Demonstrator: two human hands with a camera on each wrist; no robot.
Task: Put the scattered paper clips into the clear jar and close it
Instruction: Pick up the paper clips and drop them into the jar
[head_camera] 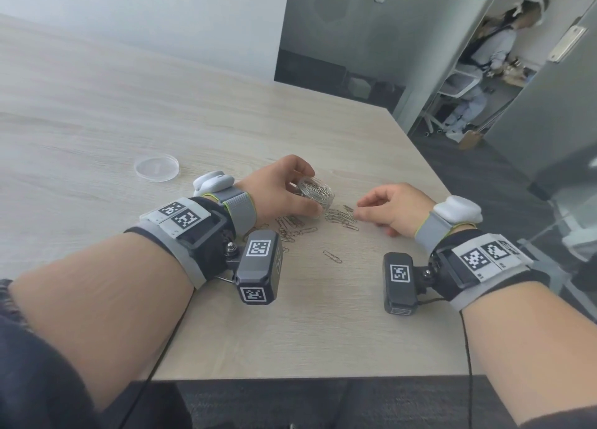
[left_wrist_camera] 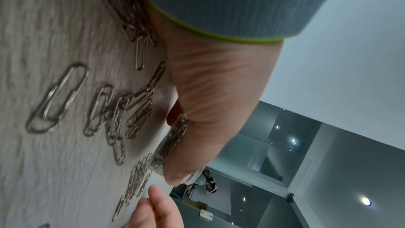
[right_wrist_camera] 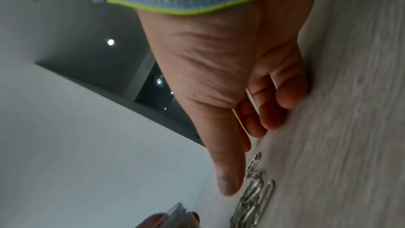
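Observation:
A small clear jar [head_camera: 318,193] with several silver paper clips inside is tilted on the wooden table [head_camera: 97,105], its mouth toward the right. My left hand [head_camera: 290,188] grips it, thumb and fingers curled round its wall. More paper clips [head_camera: 340,217] lie scattered just right of the jar and under my left palm [head_camera: 292,230]. My right hand [head_camera: 360,209] rests on the table with loosely curled fingers, its fingertips at the edge of that pile, holding nothing. In the left wrist view the jar [left_wrist_camera: 170,146] shows beside my thumb. In the right wrist view my thumb [right_wrist_camera: 229,179] hovers next to clips [right_wrist_camera: 255,195].
The clear round lid [head_camera: 156,167] lies flat on the table, far left of the jar. A single clip [head_camera: 332,256] lies apart, nearer to me. The table's right edge [head_camera: 429,167] runs close to my right hand. Another person [head_camera: 484,60] sits beyond an open doorway.

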